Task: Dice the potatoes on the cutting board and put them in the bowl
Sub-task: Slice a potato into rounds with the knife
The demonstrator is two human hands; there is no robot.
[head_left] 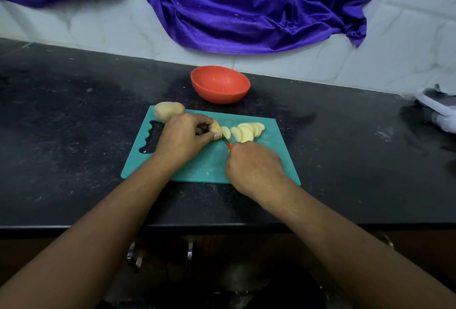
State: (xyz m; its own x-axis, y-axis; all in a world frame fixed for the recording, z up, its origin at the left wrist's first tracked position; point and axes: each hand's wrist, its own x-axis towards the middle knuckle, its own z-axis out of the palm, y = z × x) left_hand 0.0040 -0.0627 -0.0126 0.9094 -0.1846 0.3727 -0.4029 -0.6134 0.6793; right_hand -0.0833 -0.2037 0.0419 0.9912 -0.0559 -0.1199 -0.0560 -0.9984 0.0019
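A teal cutting board [276, 155] lies on the black counter. My left hand [181, 139] pinches the remaining end of a potato [216, 129] on the board. My right hand [254, 168] grips a knife with a red handle [230, 146]; its blade sits against the cut face of the potato end and is mostly hidden. Several pale potato slices [246, 131] lie fanned out just right of the blade. A whole unpeeled potato [169, 110] rests on the board's far left corner. An empty red bowl [220, 84] stands behind the board.
A purple cloth [246, 7] hangs over the white tiled wall behind the counter. A white and grey object [436, 108] lies at the counter's right edge. The black counter [74, 123] extends left. Cabinet handles [134, 254] show below the counter's front edge.
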